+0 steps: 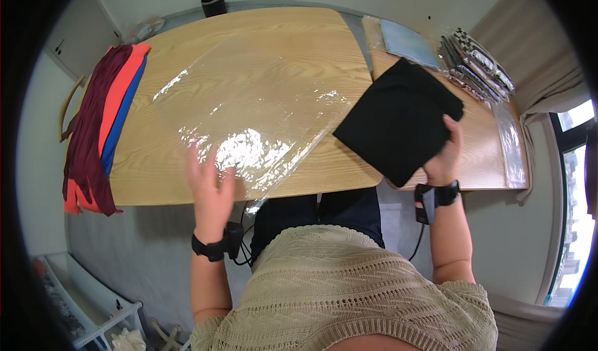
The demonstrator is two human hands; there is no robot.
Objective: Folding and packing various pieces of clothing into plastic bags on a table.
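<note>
Two hands work at the desk (299, 33): the left hand (210, 192), fingers spread, lies flat on the clear plastic bag (249, 111), while the right hand (443, 158) pinches the folded black garment (398, 117) at its near corner. Bagging looks unstarted: the garment lies wholly outside, beside the bag.

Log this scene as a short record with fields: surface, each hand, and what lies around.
surface: wooden table
left hand: left hand flat on the near edge of a clear plastic bag, fingers spread, slightly blurred
right hand: right hand grips a folded black cloth at its right corner
cloth position: over the table's right edge, beside the bag
left end: stack of maroon, orange and blue cloths hanging over the edge
far right: bagged patterned items and a light blue packet
far edge: black cup
</note>
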